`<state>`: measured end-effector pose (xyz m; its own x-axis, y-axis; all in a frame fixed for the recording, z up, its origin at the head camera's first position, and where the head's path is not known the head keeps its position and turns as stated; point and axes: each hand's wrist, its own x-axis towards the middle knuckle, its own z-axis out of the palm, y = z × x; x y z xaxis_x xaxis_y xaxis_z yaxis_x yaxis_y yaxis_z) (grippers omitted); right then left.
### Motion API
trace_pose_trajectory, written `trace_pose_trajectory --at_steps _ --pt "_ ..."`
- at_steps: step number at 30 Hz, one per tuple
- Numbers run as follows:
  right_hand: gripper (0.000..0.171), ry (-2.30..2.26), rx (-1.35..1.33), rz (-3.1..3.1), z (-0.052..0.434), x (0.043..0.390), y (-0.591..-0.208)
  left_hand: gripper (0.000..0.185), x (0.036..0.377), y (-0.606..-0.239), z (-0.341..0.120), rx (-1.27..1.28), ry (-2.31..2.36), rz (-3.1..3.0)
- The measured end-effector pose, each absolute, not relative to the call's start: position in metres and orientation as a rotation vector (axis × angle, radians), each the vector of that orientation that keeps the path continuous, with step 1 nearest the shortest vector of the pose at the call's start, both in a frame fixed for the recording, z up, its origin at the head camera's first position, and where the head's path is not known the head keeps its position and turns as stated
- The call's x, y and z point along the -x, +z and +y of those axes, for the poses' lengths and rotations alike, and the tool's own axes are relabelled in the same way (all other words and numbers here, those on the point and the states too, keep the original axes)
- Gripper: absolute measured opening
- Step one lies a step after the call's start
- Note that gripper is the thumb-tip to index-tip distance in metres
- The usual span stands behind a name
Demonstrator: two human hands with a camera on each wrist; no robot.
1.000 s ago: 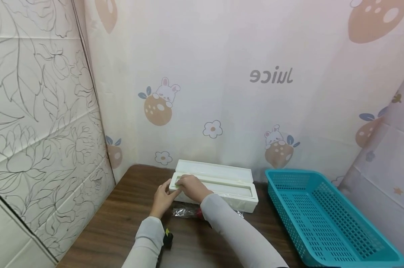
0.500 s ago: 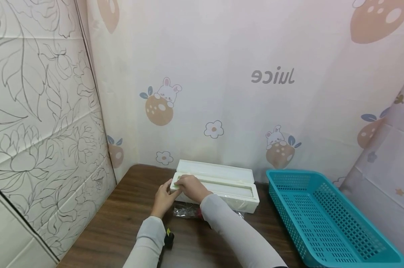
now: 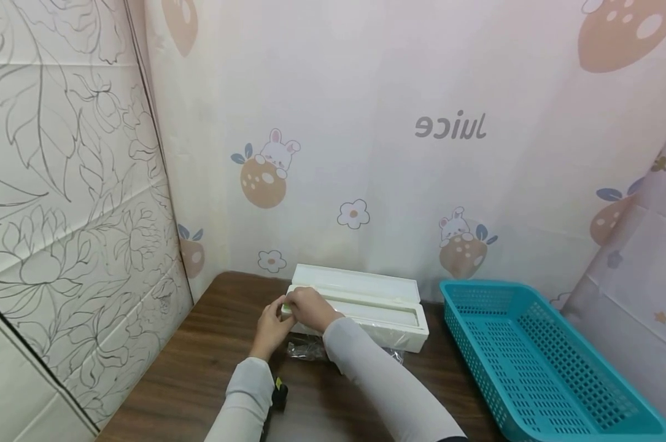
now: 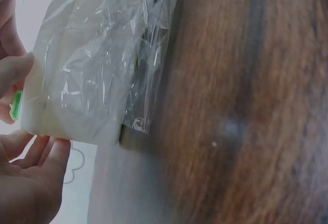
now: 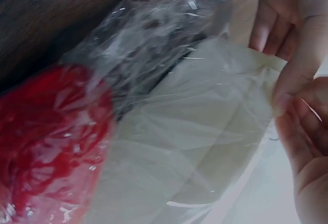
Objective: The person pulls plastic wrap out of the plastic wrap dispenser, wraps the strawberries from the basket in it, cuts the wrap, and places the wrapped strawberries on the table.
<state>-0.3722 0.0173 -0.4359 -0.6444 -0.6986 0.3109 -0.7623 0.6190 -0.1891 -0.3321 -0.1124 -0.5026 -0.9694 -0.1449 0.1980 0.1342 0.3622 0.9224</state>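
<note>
Box (image 3: 421,322) hadn't shifted: it sat on the table (image 3: 200,368), lid (image 3: 355,283) up at the back, clear wrap (image 4: 97,80) over its near side. The delta was at its left end. Right hand (image 3: 310,307) slid slightly left, out toward the near corner, and more of the green bit (image 3: 286,308) showed at its fingertips. It looked pinched there; couldn't tell what it was or whether it was attached to the box. Left hand (image 3: 272,328) stayed clamped on the same end, thumb at the corner, fingers against the end wall. Red item (image 5: 51,142), in front of the box under film, went behind the right sleeve (image 3: 388,387) in the head view. Basket (image 3: 553,368) off to the right, untouched.

My read: green bit was being worked outward while the left hand braced the box. Small progress, same step; fingers hid the actual contact.
</note>
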Motion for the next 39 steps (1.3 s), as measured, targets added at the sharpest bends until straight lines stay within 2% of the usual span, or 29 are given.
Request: trace_pose_trajectory --at_steps 15,31,39 --pt "0.031 0.64 -1.146 -2.88 0.037 0.368 -0.427 0.081 0.324 -0.5 -0.111 0.044 -1.579 -2.41" --pt "0.027 0.579 -1.18 -2.793 0.111 0.353 -0.416 0.062 0.313 -0.486 -0.115 0.089 -1.525 -2.307" --pt "0.026 0.61 -1.091 -2.788 0.144 0.347 -0.415 0.05 0.309 -0.472 -0.111 0.131 -1.495 -2.248"
